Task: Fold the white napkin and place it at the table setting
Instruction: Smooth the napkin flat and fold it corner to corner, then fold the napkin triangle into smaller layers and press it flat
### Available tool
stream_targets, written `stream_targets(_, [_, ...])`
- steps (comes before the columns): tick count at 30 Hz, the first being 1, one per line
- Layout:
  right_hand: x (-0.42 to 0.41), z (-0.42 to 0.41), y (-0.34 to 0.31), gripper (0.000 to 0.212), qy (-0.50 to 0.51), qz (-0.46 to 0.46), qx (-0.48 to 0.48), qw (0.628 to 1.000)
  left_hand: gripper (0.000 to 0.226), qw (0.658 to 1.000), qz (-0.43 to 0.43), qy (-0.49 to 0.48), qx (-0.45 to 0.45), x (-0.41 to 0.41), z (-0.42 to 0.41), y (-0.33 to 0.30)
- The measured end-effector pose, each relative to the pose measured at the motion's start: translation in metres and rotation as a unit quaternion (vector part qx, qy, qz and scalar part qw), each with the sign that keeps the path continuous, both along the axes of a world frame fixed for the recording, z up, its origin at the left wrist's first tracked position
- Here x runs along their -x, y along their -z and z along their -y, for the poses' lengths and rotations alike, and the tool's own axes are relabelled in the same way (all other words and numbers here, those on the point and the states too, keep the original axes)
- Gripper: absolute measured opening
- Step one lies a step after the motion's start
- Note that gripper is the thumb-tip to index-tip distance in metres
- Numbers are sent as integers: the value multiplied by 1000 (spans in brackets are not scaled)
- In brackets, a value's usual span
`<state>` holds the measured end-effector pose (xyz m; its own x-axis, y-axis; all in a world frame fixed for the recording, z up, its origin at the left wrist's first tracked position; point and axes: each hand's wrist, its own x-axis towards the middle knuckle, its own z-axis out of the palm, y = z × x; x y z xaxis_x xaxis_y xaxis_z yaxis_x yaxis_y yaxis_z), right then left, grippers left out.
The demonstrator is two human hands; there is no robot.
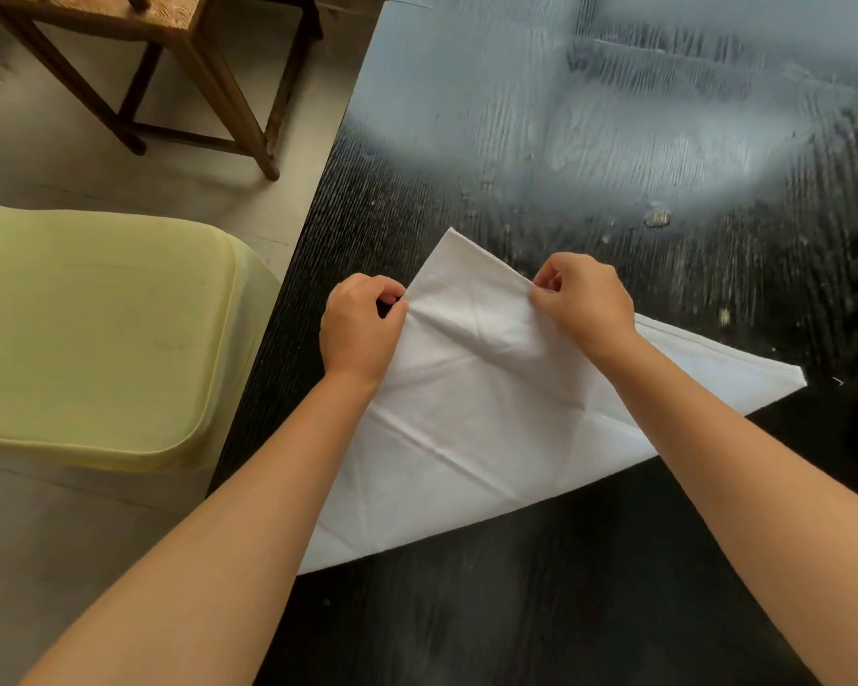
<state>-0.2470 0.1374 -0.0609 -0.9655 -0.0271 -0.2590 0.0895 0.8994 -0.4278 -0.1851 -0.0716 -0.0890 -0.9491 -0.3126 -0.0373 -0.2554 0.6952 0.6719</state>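
Two bare hands work over a dark, almost black wooden bench [541, 611] with a coarse grain; pale glare washes over its far half, and small light specks lie scattered on the right part. The bench's left edge runs diagonally from the upper middle down toward the lower left, and beyond it lies a pale, light-coloured floor [31, 561].

On that floor, close beside the bench edge, stands a pale yellow-green moulded chair [95, 339] with a smooth seat. Farther back, at the top left, is a brown wooden chair with a woven seat [179, 56], well apart from the bench.

A white cloth napkin [466, 428], creased and folded into a broad triangular shape, lies on the near part of the bench, one point reaching away from the person, one toward the right, one toward the lower left near the bench edge. The left hand [360, 324] pinches the napkin's upper left edge between thumb and curled fingers. The right hand [583, 299] pinches the upper right edge the same way, and the cloth between them is raised in a soft ridge. Bare bench surface surrounds the napkin on the far and right sides.
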Motion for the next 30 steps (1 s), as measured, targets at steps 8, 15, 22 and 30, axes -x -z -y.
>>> stream_targets(8, [-97,-34,-11,9,98,78,-13,992,5,992,16,122,-14,-48,-20,-10])
stream_targets(15, [-160,-57,-10,7,136,31,1,990,9,977,10,205,58,-79,-40,-15])
stream_targets(22, [-198,-44,1,42,48,-201,-61,976,49,922,-40,339,185,-119,-102,0])
stream_targets(30, [-263,-38,40,59,-53,-45,-129,989,54,902,28,355,243,-127,-115,20])
